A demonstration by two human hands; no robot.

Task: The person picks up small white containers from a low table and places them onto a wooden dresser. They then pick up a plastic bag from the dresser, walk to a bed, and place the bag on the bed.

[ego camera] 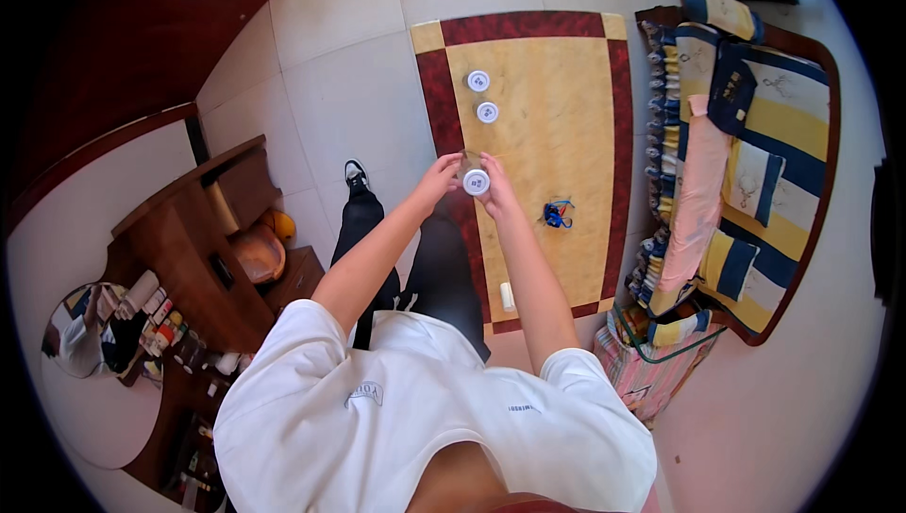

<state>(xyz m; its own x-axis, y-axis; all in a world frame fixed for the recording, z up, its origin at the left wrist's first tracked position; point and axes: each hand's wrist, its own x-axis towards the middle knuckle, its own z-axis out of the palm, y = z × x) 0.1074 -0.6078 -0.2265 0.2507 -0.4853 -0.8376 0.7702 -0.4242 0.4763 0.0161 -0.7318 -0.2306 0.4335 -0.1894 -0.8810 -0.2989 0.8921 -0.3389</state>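
Note:
Above the left edge of the table, a clear container with a white lid (476,182) is held between my hands. The lid bears a printed mark and faces up towards me. My right hand (500,191) wraps its right side, and the fingers of my left hand (442,179) lie against its left side. The clear body shows just beyond the lid, tilted away; its contents cannot be made out. Farther up the table stand two similar white-lidded containers, a nearer one (487,112) and a farther one (478,81).
The table (545,138) has a yellow top with a dark red border. A tangle of blue and red cords (557,214) lies right of my right arm, and a small white object (507,296) near the front edge. A cushioned sofa (786,152) stands right, a wooden dresser (177,230) left.

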